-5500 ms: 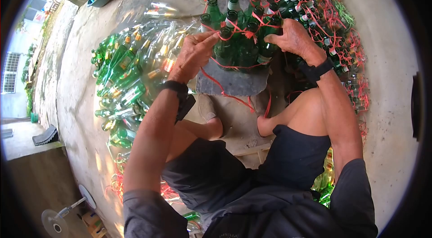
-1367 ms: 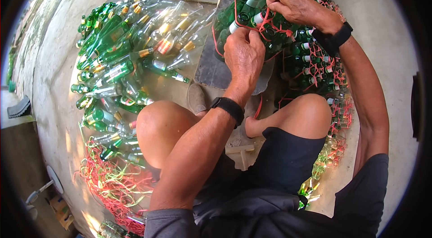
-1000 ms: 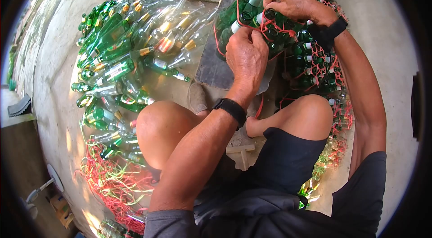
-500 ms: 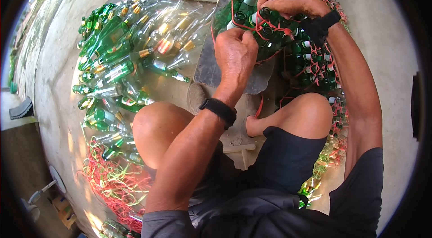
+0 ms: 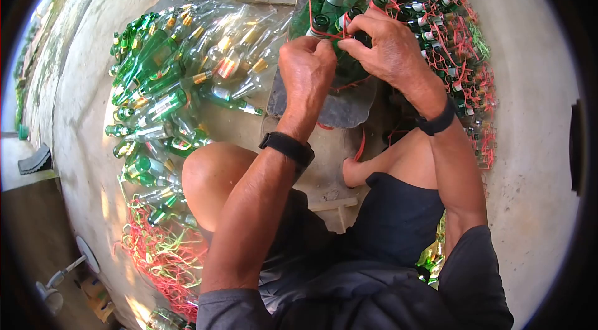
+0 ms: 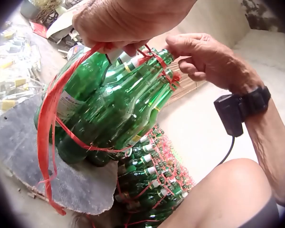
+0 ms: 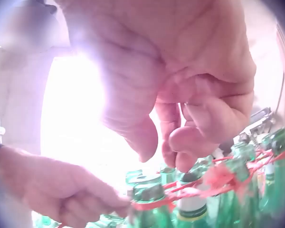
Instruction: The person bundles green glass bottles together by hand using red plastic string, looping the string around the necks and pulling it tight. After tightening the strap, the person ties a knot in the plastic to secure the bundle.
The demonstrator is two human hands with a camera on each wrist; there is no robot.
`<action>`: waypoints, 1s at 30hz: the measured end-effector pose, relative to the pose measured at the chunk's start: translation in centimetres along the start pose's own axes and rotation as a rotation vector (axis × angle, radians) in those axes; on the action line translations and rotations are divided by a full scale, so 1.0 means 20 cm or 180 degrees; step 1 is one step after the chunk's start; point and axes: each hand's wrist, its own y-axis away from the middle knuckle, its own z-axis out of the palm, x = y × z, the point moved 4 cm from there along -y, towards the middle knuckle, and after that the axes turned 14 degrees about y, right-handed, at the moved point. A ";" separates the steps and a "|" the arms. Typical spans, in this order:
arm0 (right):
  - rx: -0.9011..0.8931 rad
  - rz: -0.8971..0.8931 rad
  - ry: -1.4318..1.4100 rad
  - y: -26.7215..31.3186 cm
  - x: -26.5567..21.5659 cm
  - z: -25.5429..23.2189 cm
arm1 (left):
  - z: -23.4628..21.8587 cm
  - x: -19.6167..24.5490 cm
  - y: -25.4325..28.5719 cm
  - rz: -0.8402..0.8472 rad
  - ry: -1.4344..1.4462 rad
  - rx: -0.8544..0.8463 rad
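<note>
A bundle of green bottles (image 5: 339, 0) stands upright on a dark slab (image 5: 349, 112), with red twine looped round the necks. My left hand (image 5: 305, 74) is at the near left of the bundle. In the left wrist view, that hand (image 6: 133, 21) grips a red strip (image 6: 50, 118), whose loose end hangs down over the slab. Over the near necks is my right hand (image 5: 392, 52). The right wrist view shows this hand (image 7: 180, 71) with thumb and bent fingers apart, nothing visible between them, just above a twine-wrapped neck.
Loose green and clear bottles (image 5: 165, 74) lie on the floor at left. Red and green twine (image 5: 165, 261) is heaped at lower left. Tied bottles (image 5: 458, 71) fill the right side. A wooden piece (image 5: 336, 205) lies between the legs.
My right hand has come left and nearer from the far right of the bundle, close to my left hand. My left hand has shifted slightly left.
</note>
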 end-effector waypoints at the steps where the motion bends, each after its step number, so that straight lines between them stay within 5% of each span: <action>1: 0.0143 0.0102 0.0042 0.01 0.00 0.01 | -0.01 0.00 -0.01 0.0003 -0.0018 -0.0015; 16: 0.0554 0.0183 -0.0110 -0.01 0.00 0.06 | -0.09 0.10 -0.04 0.0476 -0.0450 -0.0406; 30: 0.0573 0.0404 -0.0193 -0.01 -0.01 0.09 | -0.07 0.34 -0.08 0.1399 -0.1974 -0.1003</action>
